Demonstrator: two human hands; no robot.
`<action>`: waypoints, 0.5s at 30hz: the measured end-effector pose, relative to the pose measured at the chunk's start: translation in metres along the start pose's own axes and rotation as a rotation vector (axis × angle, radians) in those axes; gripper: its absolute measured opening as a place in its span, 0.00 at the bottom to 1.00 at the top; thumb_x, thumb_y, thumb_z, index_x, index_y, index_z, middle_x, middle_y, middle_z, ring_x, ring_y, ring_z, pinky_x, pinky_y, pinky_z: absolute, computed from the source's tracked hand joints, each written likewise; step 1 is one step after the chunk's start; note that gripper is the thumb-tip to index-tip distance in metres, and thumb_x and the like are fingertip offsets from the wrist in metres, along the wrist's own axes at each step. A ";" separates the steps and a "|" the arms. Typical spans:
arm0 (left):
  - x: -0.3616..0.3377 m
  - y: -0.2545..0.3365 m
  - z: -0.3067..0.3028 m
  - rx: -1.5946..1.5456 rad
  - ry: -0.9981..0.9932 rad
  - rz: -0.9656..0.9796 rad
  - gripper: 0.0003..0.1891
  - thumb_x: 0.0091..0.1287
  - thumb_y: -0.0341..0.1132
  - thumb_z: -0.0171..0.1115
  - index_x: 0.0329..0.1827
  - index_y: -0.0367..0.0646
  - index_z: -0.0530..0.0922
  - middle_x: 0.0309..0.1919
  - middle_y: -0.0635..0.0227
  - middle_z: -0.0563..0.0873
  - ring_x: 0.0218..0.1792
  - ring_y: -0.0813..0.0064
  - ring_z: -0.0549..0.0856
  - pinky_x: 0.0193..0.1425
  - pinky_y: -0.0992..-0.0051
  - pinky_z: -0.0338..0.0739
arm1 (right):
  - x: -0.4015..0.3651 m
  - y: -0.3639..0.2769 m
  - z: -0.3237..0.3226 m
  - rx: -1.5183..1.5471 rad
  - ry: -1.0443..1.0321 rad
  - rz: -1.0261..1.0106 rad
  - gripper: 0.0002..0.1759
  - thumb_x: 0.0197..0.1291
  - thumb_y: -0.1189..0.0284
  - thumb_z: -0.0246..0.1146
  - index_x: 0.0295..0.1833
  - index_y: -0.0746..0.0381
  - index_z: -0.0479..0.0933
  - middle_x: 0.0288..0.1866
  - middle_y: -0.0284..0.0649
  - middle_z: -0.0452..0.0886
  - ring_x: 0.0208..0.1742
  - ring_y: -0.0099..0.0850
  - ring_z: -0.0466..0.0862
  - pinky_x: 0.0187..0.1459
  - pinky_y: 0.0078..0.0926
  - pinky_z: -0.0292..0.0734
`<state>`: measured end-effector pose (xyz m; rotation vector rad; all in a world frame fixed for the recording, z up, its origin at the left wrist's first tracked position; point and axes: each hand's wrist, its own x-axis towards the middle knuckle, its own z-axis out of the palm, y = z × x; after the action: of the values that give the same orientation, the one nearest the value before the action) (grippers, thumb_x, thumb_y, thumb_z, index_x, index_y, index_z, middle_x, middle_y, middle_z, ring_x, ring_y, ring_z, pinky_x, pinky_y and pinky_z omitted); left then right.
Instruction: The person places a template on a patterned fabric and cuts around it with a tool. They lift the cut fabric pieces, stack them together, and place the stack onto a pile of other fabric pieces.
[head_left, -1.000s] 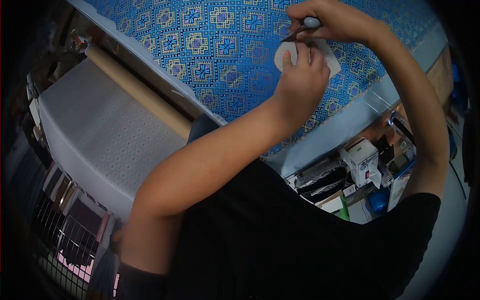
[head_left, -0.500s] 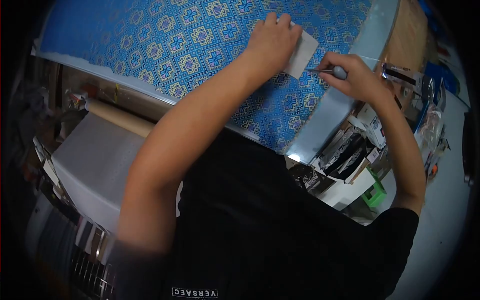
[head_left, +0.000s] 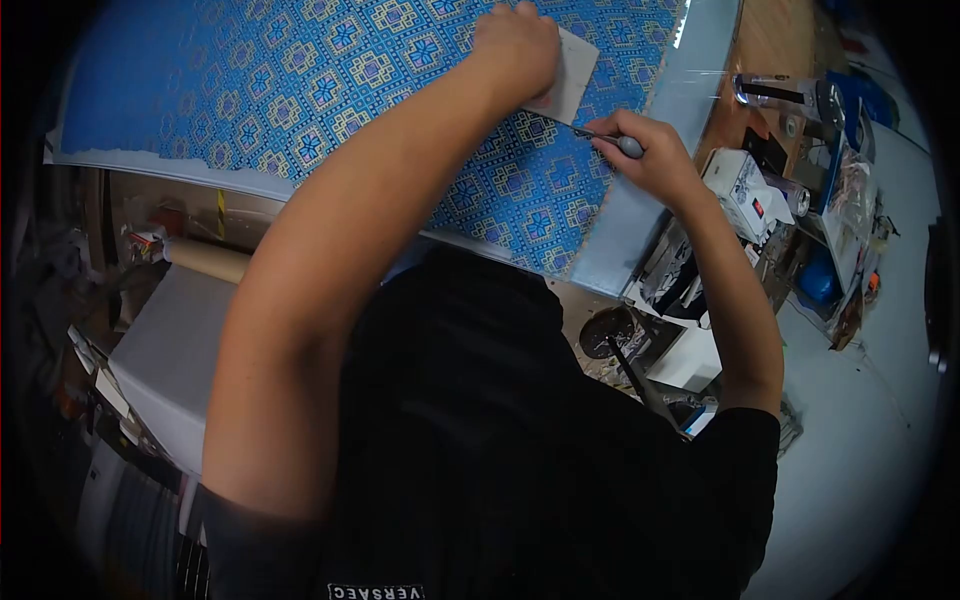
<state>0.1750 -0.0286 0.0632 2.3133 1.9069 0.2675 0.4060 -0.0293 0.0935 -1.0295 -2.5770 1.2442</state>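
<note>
Blue patterned sheet (head_left: 540,185), with yellow and purple motifs, lies across a table under both hands. My left hand (head_left: 518,50) is closed on a flat whitish card (head_left: 575,80) that rests on the sheet. Close to the card's lower right corner, my right hand (head_left: 655,155) grips a thin-shafted tool (head_left: 629,146) with a grey rounded handle. The tool's tip points left at the card's lower edge. Its exact kind is too small to tell.
A pale glassy border strip (head_left: 625,240) runs along the sheet's right side. Beyond it stand a white box (head_left: 740,195), a clear cup (head_left: 770,90) and other clutter. To the lower left sits a grey-covered surface (head_left: 175,340) with a tan roll (head_left: 205,260).
The view has shifted, and both hands appear further left in it. Relative to the card, my right hand and the tool have come nearer to me, toward the card's lower corner.
</note>
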 end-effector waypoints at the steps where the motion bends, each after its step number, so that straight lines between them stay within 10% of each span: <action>1: 0.000 0.000 -0.001 0.004 -0.009 0.002 0.31 0.45 0.37 0.85 0.57 0.48 0.86 0.56 0.61 0.85 0.59 0.58 0.85 0.56 0.59 0.85 | 0.000 0.001 0.000 -0.016 0.001 -0.023 0.07 0.65 0.78 0.71 0.46 0.67 0.80 0.48 0.44 0.90 0.48 0.35 0.90 0.51 0.30 0.83; 15: 0.000 -0.002 -0.005 0.059 -0.097 0.074 0.32 0.44 0.37 0.86 0.57 0.48 0.86 0.56 0.60 0.85 0.58 0.57 0.86 0.55 0.60 0.86 | 0.001 -0.004 -0.002 -0.154 -0.019 -0.062 0.08 0.64 0.77 0.70 0.45 0.65 0.78 0.45 0.44 0.90 0.46 0.41 0.90 0.49 0.35 0.84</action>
<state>0.1724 -0.0288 0.0674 2.3904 1.8108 0.1055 0.4041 -0.0292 0.0974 -0.9588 -2.7326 1.0609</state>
